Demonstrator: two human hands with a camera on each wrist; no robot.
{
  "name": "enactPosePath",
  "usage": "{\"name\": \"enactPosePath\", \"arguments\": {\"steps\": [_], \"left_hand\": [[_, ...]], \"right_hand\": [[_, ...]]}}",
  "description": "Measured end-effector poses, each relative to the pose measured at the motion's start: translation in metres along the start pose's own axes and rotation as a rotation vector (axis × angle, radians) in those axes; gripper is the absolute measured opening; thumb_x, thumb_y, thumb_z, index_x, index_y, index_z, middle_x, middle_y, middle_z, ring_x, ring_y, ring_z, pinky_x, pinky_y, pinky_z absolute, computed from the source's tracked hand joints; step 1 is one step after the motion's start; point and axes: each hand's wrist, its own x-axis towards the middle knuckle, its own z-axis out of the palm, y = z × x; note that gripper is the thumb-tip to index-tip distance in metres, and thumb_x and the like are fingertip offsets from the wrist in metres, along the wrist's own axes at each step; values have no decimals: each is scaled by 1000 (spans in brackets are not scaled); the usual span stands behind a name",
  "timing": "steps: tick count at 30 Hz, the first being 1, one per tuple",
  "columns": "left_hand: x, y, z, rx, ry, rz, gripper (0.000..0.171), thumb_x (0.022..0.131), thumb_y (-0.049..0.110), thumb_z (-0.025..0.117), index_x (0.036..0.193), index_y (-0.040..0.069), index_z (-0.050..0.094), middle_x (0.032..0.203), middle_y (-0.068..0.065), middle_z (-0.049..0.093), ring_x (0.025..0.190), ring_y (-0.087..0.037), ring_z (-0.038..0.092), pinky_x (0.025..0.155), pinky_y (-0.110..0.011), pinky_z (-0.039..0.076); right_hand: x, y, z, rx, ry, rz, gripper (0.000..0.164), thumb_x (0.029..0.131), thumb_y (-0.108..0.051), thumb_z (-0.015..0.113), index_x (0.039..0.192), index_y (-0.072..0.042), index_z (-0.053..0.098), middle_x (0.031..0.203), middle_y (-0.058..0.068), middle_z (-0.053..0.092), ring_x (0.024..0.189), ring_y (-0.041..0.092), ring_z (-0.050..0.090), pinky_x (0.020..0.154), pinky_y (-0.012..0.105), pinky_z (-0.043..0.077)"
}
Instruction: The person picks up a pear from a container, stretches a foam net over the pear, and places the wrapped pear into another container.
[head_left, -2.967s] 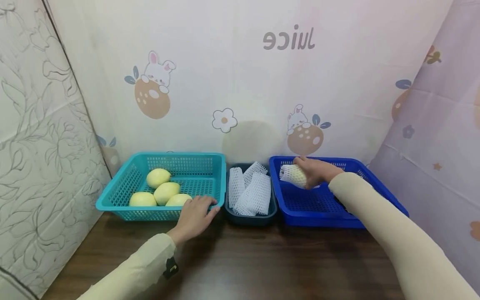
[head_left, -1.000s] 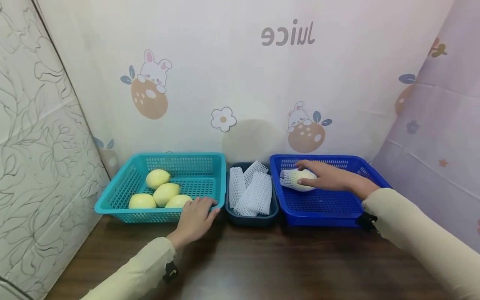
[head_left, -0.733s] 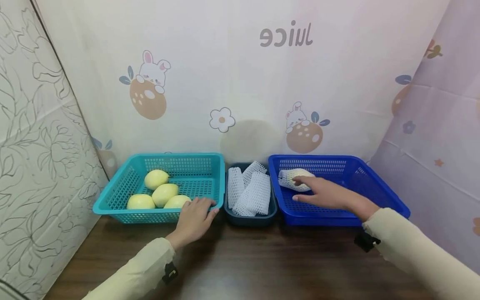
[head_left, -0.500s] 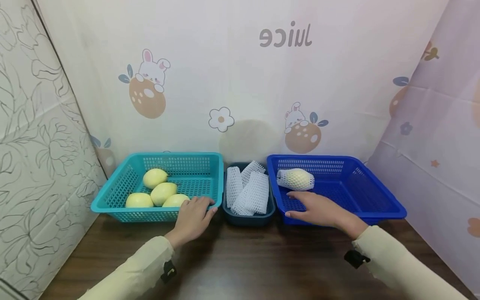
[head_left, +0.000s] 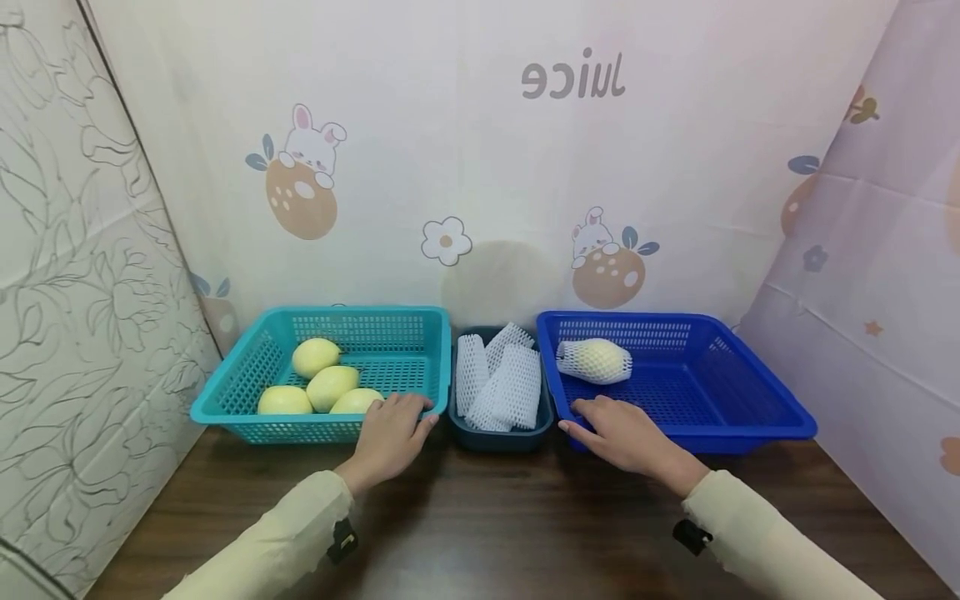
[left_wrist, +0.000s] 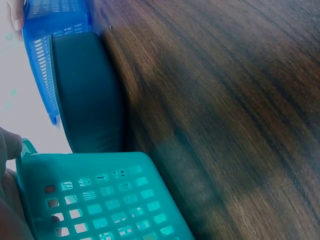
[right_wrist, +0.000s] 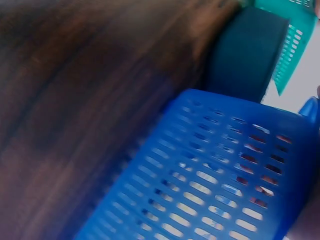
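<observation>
My left hand rests on the front right corner of the teal basket, fingers relaxed over its rim. Inside that basket lie several pale yellow oval fruits. On the front left rim of the blue basket lies my right hand, holding nothing, with its fingers over the edge. Behind its fingertips, one pale yellow fruit lies in a white foam net sleeve near the basket's left wall. The left wrist view shows part of my left hand at the teal rim.
Between the baskets stands a small dark teal tub with several white foam net sleeves. The brown wooden table spreads in front. A printed curtain hangs close behind the baskets.
My right hand has let go of the sleeved fruit, leaving it in the blue basket, and has drawn back to the front left rim. My left hand has stayed in place.
</observation>
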Motion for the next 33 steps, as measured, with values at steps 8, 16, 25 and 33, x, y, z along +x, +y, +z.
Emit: {"name": "enactPosePath", "arguments": {"steps": [8, 16, 25, 33], "left_hand": [[1, 0, -1, -3, -9, 8, 25, 97, 27, 56, 112, 9, 63, 108, -5, 64, 99, -24, 52, 81, -41, 39], [3, 2, -10, -26, -76, -25, 27, 97, 27, 56, 115, 8, 63, 112, -6, 64, 103, -24, 52, 84, -43, 39], [11, 0, -23, -181, -194, -55, 29, 97, 24, 56, 117, 5, 61, 109, -7, 63, 101, -23, 55, 88, -45, 42], [29, -14, -65, -204, -246, -27, 30, 97, 20, 52, 121, 2, 57, 109, -8, 60, 95, -21, 58, 81, -42, 49]], "right_hand": [[-2, 3, 13, -62, 105, -58, 38, 97, -47, 47, 86, -14, 64, 69, -6, 53, 67, 14, 55, 58, 35, 45], [-2, 1, 14, -82, 121, -56, 39, 97, -46, 47, 88, -13, 66, 69, -6, 54, 66, 14, 54, 56, 34, 44], [-4, 4, 16, -104, 148, -61, 37, 96, -45, 49, 86, -14, 65, 68, -6, 53, 65, 14, 54, 55, 33, 44], [-2, 2, 17, -108, 165, -81, 35, 96, -44, 50, 86, -14, 65, 70, -3, 57, 67, 16, 57, 55, 35, 46]]}}
